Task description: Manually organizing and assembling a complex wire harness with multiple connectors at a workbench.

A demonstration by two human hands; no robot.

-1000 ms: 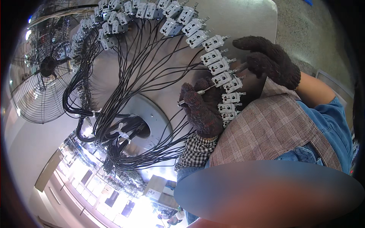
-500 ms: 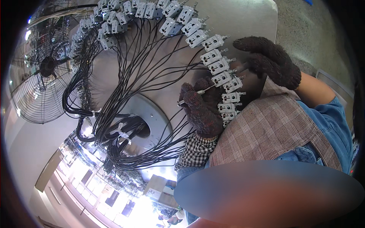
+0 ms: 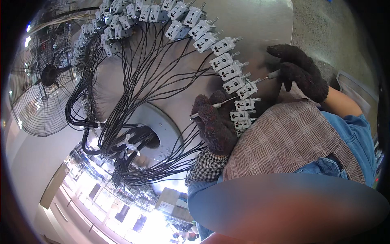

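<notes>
Both my hands wear dark knitted gloves. My left hand (image 3: 213, 124) is closed around a thin metal rod with a pale collar (image 3: 219, 104); its tip points at the inner end of a white connector block (image 3: 246, 89). On the outer side of the same block, my right hand (image 3: 304, 73) grips a slim tool with a grey handle and thin metal shaft (image 3: 274, 75). That shaft's tip is at the block's outer end. Several similar blocks stand in a curved row along the table edge. Black cables (image 3: 136, 87) run inward from the row.
The metal table (image 3: 260, 24) carries a grey ring-shaped hub (image 3: 170, 130), where bundled cables gather. A caged fan (image 3: 44, 105) stands at the left. Cardboard boxes (image 3: 172, 203) and bright windows are beyond the far lower left. Speckled floor (image 3: 321, 28) shows at upper right.
My right hand has moved right and slightly toward me, and its tool now shows clearly. The rod in my left hand has shifted one block along the row, toward my body.
</notes>
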